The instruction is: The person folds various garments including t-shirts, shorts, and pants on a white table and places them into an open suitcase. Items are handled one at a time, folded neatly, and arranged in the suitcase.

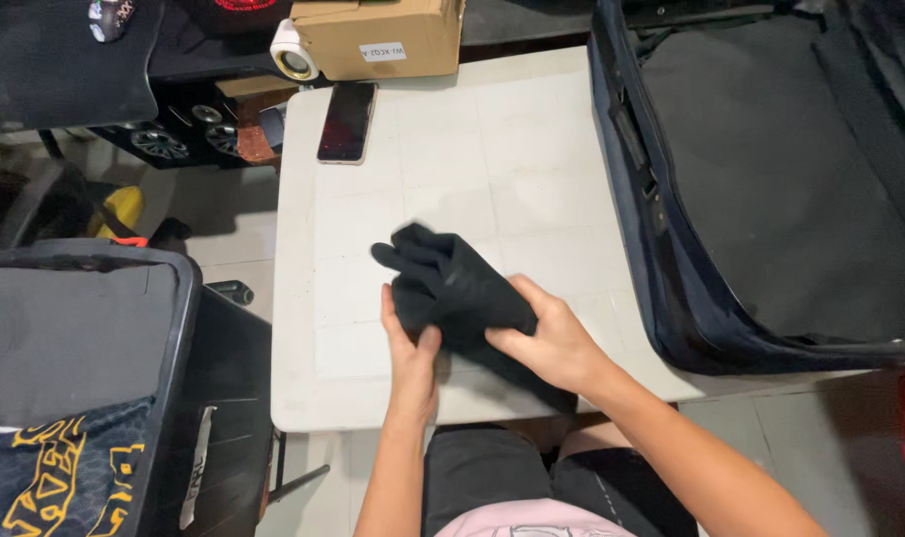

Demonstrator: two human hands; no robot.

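A bunched black garment (450, 288) lies on the white table (532, 169), near its front edge. My left hand (411, 348) grips the garment's lower left side, thumb pressed into the cloth. From the right, my right hand (550, 340) holds its lower right part, fingers curled over the fabric. The garment's far end points away to the upper left and looks slightly blurred.
An open dark suitcase (770, 179) covers the table's right side. A phone (347, 121) lies face up at the far left, beside a cardboard box (378, 38) and a small white speaker (293, 55). Another open suitcase (75, 338) with clothing stands on the left.
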